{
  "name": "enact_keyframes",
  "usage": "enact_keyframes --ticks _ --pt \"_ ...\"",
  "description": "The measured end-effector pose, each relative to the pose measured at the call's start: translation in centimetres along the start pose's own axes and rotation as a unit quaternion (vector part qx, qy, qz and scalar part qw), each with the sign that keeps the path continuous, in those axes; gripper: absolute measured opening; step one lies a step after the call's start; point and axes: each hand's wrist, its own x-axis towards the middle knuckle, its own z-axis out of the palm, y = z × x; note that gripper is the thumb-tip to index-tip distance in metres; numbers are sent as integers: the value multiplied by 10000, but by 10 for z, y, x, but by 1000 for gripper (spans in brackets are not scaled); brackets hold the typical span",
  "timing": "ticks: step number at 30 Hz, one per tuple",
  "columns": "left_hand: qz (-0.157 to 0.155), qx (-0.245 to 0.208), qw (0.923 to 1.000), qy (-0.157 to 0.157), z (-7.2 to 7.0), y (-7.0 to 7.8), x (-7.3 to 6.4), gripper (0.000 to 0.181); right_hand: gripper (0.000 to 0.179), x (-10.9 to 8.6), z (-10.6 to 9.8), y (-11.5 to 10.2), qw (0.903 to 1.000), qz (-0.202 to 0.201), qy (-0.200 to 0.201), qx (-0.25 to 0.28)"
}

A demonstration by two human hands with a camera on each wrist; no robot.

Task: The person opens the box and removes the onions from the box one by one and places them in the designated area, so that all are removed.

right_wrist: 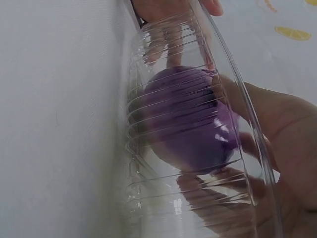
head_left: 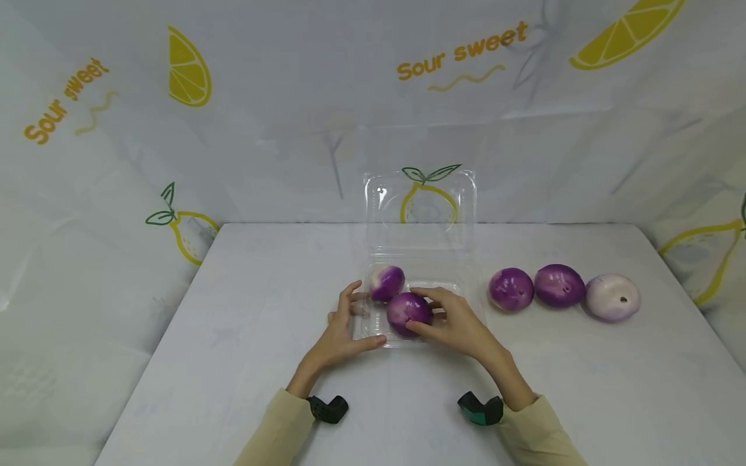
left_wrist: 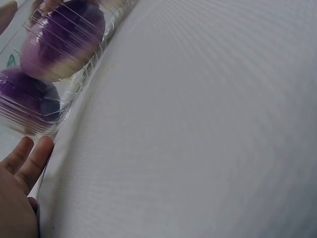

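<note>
A clear plastic clamshell box (head_left: 344, 336) stands with its lid (head_left: 381, 226) raised at the back. Inside lie two round purple-and-white vegetables: the rear one (head_left: 387, 283) toward the left and the front one (head_left: 402, 310) nearer me. My right hand (head_left: 460, 327) holds the front vegetable, thumb on its near side and fingers behind; the right wrist view shows this vegetable (right_wrist: 190, 119) through the ribbed wall. My left hand (head_left: 340, 330) spans the box's left front corner, fingers spread along the side and thumb by the front rim. In the left wrist view two straight fingers (left_wrist: 37, 161) reach the box's end.
To the right of the box, three more round vegetables sit in a row: two purple ones (head_left: 511, 290) and a mostly white one (head_left: 612, 298) with a small hole. All stand on a white-covered table (head_left: 233, 291). A lemon-printed white cloth (head_left: 280, 97) hangs behind.
</note>
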Motion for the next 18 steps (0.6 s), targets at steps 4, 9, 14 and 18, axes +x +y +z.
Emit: enact_keyframes --ticks 4,9,14,18 --pt "-39 7 10000 -9 0 0 0 115 70 2 2 -2 9998 76 -92 -161" --pt "-25 17 10000 -13 -1 -1 -1 116 80 5 5 -5 9989 266 -174 -337" --pt "0 37 10000 -42 0 -2 0 116 85 8 8 -6 9980 318 -95 -544" --pt "7 30 10000 -32 0 -2 1 116 87 9 9 -7 9967 427 -58 -684"
